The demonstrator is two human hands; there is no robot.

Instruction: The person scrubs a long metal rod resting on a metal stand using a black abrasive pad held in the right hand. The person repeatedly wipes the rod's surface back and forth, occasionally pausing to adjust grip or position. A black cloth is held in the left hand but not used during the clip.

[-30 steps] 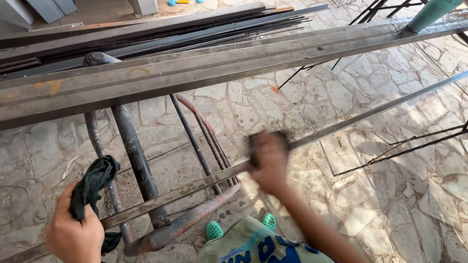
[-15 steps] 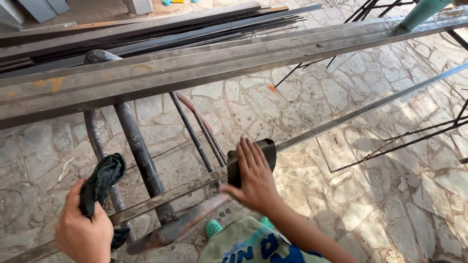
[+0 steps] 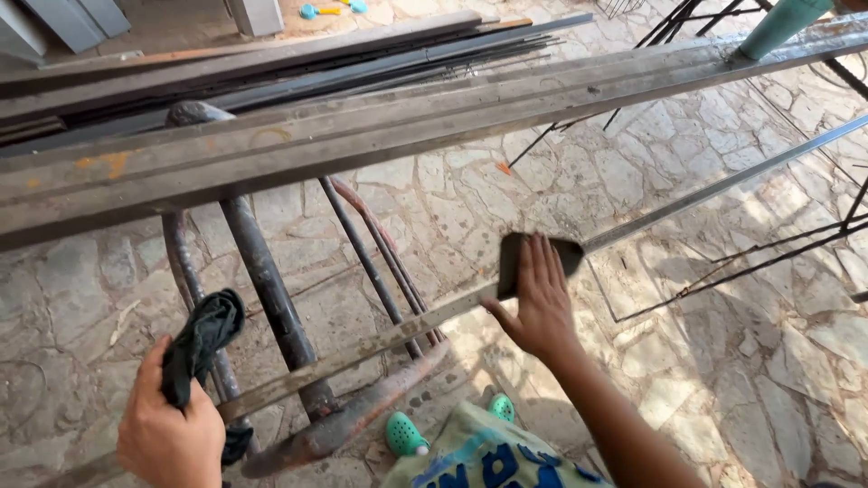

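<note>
Steel bar (image 3: 380,339) runs diagonally across the frame's middle, my right hand (image 3: 540,303) flat with fingers spread, pressing a dark abrasive sheet (image 3: 535,258) onto it for rubbing, while my left hand (image 3: 170,434), lower left, clenches a black rag (image 3: 203,339), steadying it.

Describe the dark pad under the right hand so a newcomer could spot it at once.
Below the stacked steel beams, one thin metal bar runs diagonally over the stone floor. The right hand presses a dark sheet onto it, flat and stiff, unlike the limp dark rag in the left hand.
</note>
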